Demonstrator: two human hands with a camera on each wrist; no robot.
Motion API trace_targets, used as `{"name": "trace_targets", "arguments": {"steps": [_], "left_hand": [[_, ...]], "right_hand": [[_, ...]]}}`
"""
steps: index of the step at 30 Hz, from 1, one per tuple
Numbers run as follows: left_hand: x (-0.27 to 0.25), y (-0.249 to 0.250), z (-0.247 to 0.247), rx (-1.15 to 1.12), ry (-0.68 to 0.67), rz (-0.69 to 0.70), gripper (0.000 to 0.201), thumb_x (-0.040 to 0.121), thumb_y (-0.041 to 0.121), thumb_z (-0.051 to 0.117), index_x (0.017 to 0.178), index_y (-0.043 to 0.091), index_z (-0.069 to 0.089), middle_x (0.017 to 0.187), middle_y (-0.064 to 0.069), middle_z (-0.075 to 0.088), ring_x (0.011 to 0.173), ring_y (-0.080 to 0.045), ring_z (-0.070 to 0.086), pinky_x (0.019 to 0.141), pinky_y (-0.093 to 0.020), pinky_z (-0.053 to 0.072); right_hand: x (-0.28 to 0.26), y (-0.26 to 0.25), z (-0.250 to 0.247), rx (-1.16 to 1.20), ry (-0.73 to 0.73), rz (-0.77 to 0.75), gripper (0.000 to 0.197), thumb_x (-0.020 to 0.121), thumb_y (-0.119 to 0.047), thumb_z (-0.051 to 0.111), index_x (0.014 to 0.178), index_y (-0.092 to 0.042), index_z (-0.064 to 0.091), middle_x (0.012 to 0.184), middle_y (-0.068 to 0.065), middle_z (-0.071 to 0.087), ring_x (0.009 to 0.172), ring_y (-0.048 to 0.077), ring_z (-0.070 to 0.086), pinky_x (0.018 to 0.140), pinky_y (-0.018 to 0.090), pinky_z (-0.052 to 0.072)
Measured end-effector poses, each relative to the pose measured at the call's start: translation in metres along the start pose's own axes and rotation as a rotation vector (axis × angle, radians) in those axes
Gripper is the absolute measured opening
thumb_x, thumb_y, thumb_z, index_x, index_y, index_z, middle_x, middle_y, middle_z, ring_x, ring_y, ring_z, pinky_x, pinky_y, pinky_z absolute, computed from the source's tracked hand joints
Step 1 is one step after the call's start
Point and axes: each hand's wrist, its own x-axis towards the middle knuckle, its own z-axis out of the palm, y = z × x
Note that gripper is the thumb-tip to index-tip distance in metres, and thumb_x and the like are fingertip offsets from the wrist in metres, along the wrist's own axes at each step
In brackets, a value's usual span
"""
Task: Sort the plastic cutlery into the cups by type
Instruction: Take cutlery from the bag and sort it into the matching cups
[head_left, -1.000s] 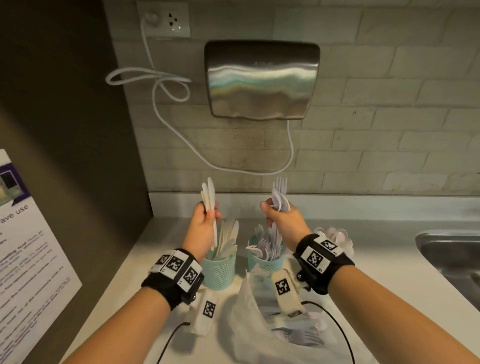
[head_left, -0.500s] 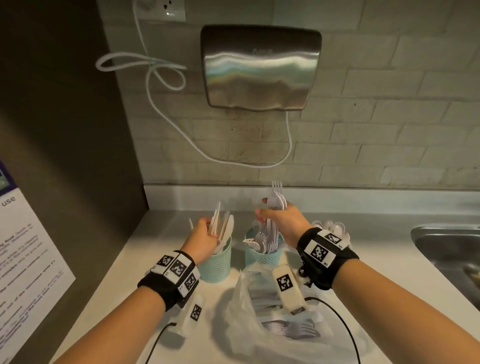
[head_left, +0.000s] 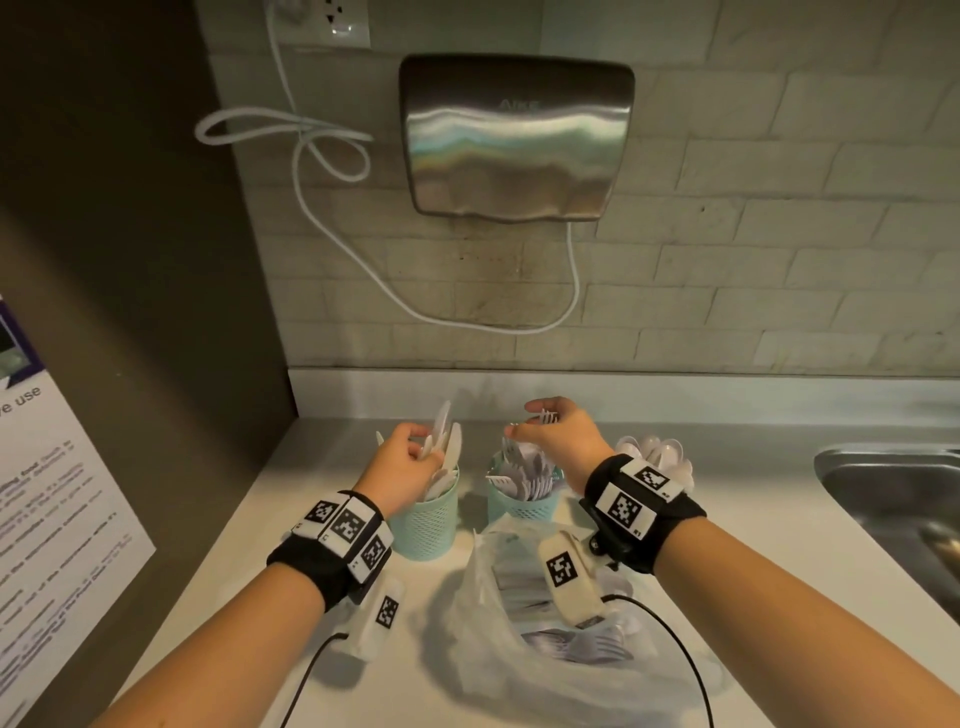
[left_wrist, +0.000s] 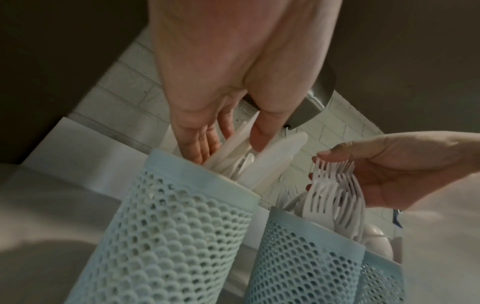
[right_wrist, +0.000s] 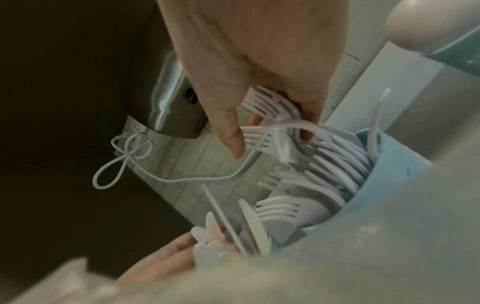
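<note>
Three pale blue mesh cups stand at the back of the counter. The left cup (head_left: 426, 519) (left_wrist: 168, 226) holds white plastic knives (head_left: 447, 441). My left hand (head_left: 421, 447) (left_wrist: 228, 144) is at its mouth, thumb and fingers pinching the knife blades (left_wrist: 241, 142). The middle cup (head_left: 524, 506) (right_wrist: 394, 174) holds forks. My right hand (head_left: 530, 421) (right_wrist: 272, 127) hovers just above it, fingers curled round a few forks (right_wrist: 267, 102) (left_wrist: 335, 179); one fork is motion-blurred. Spoons (head_left: 657, 454) fill the right cup, mostly hidden behind my right wrist.
A clear plastic bag (head_left: 498, 613) with more forks (head_left: 587, 644) lies on the counter in front of the cups. A steel sink (head_left: 893, 499) is at the right. A hand dryer (head_left: 519, 140) and its cable hang on the tiled wall. A dark panel with a poster (head_left: 52, 519) closes the left.
Both hands came down from above the cups. The knives dropped into the left cup, and the forks sank to the mouth of the middle cup.
</note>
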Motion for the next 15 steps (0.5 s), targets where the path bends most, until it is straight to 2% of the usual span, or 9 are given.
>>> {"name": "trace_targets", "arguments": {"steps": [4, 6, 8, 10, 12, 14, 15], "left_hand": [[0.002, -0.003, -0.003, -0.016, -0.018, -0.003, 0.034, 0.086, 0.017, 0.065, 0.117, 0.014, 0.050, 0.086, 0.005, 0.055, 0.093, -0.020, 0.060, 0.093, -0.037, 0.049], [0.002, -0.002, -0.005, -0.015, -0.008, 0.011, 0.031, 0.086, 0.018, 0.065, 0.113, 0.016, 0.051, 0.092, 0.004, 0.055, 0.098, -0.021, 0.058, 0.093, -0.035, 0.048], [-0.003, 0.005, -0.007, 0.000, 0.059, 0.073, 0.026, 0.086, 0.018, 0.065, 0.107, 0.020, 0.051, 0.103, -0.002, 0.054, 0.103, -0.022, 0.055, 0.092, -0.030, 0.045], [-0.015, 0.021, -0.010, 0.023, 0.156, 0.199, 0.021, 0.086, 0.016, 0.064, 0.103, 0.021, 0.052, 0.110, -0.005, 0.053, 0.098, -0.017, 0.054, 0.089, -0.027, 0.043], [-0.037, 0.044, -0.014, 0.023, 0.231, 0.364, 0.017, 0.086, 0.014, 0.064, 0.099, 0.022, 0.056, 0.105, -0.002, 0.054, 0.088, -0.010, 0.053, 0.083, -0.024, 0.043], [-0.068, 0.065, -0.019, 0.013, 0.249, 0.546, 0.010, 0.087, 0.014, 0.064, 0.091, 0.021, 0.060, 0.095, 0.004, 0.056, 0.081, -0.006, 0.054, 0.074, -0.017, 0.041], [-0.085, 0.072, -0.020, 0.024, 0.236, 0.629, 0.005, 0.087, 0.016, 0.063, 0.088, 0.021, 0.061, 0.091, 0.006, 0.057, 0.079, -0.008, 0.054, 0.071, -0.015, 0.040]], "right_hand": [[-0.001, -0.003, -0.001, -0.061, -0.028, 0.002, 0.048, 0.077, -0.012, 0.076, 0.121, -0.010, 0.057, 0.117, 0.012, 0.060, 0.086, 0.015, 0.059, 0.060, 0.018, 0.043], [-0.004, -0.010, -0.003, -0.104, -0.026, -0.002, 0.048, 0.078, -0.016, 0.075, 0.123, -0.011, 0.057, 0.121, 0.012, 0.059, 0.094, 0.019, 0.059, 0.061, 0.016, 0.044], [-0.010, -0.022, -0.005, -0.146, -0.037, -0.017, 0.048, 0.080, -0.019, 0.073, 0.125, -0.011, 0.056, 0.123, 0.012, 0.058, 0.090, 0.016, 0.058, 0.055, 0.011, 0.045], [-0.020, -0.038, -0.010, -0.147, -0.053, -0.060, 0.047, 0.082, -0.020, 0.072, 0.125, -0.011, 0.056, 0.123, 0.012, 0.057, 0.085, 0.012, 0.056, 0.047, 0.003, 0.042], [-0.035, -0.059, -0.019, -0.114, -0.067, -0.130, 0.042, 0.082, -0.020, 0.071, 0.121, -0.011, 0.059, 0.120, 0.012, 0.060, 0.089, 0.013, 0.056, 0.054, 0.001, 0.042], [-0.057, -0.082, -0.033, -0.026, -0.079, -0.209, 0.031, 0.082, -0.018, 0.071, 0.111, -0.012, 0.063, 0.107, 0.010, 0.066, 0.087, 0.013, 0.057, 0.072, 0.014, 0.046], [-0.070, -0.091, -0.043, 0.022, -0.087, -0.257, 0.023, 0.083, -0.015, 0.070, 0.105, -0.012, 0.064, 0.096, 0.008, 0.066, 0.082, 0.013, 0.057, 0.074, 0.021, 0.046]]}}
